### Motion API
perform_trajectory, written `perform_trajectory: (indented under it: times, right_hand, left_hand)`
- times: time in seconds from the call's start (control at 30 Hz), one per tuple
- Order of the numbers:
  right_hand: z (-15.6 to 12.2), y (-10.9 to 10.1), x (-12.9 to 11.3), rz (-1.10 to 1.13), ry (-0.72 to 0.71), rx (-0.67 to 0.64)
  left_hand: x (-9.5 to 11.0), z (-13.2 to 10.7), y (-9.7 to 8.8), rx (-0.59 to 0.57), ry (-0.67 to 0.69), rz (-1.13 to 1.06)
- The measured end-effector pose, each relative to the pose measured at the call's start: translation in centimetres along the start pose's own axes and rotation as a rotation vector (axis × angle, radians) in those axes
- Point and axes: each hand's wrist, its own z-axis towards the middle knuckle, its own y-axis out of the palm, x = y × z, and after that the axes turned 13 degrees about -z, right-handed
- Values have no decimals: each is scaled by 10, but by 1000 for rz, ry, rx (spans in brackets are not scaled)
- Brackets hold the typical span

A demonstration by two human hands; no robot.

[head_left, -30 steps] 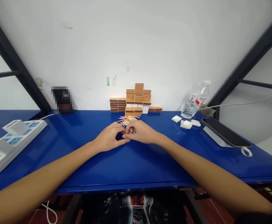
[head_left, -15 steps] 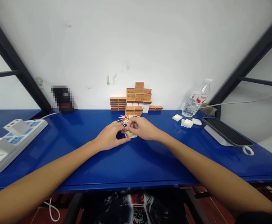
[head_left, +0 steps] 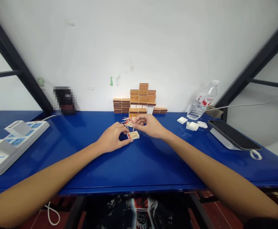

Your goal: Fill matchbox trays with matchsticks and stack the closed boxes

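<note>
A small white matchbox tray (head_left: 135,136) with matches lying in it rests on the blue table. My left hand (head_left: 112,137) holds its left end, thumb at the near side and fingers at the far side. Just above the tray, my right hand (head_left: 150,125) has thumb and index finger pinched together on a match (head_left: 133,129) that points downward. Behind the tray lies a loose heap of red-tipped matches (head_left: 127,120), partly covered by my right fingers. Farther back, stacked orange-brown matchboxes (head_left: 143,98) stand against the wall.
On the right are a tilted water bottle (head_left: 199,103), small white pieces (head_left: 192,126), a white rounded case (head_left: 202,124) and a phone (head_left: 234,134) on a white block. A white power strip (head_left: 22,140) lies at the left. The table's front edge (head_left: 134,190) runs below my arms.
My right hand has lifted and moved slightly back from the tray, so more of the tray shows and a match appears below its fingertips. My left hand stays at the tray.
</note>
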Motion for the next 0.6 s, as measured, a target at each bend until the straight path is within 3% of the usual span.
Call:
perform_trajectory:
  times: [0.13,0.27,0.6]
  right_hand:
    - [-1,2,0,51,41,-58]
    - [2,1,7,-120,1,-106]
    - [0,-2,12,-410,-88,-134]
  left_hand:
    - [0,1,-1,57,-23,28]
    - [0,1,-1,94,-44,28]
    - [-2,1,-1,39,-34,-6]
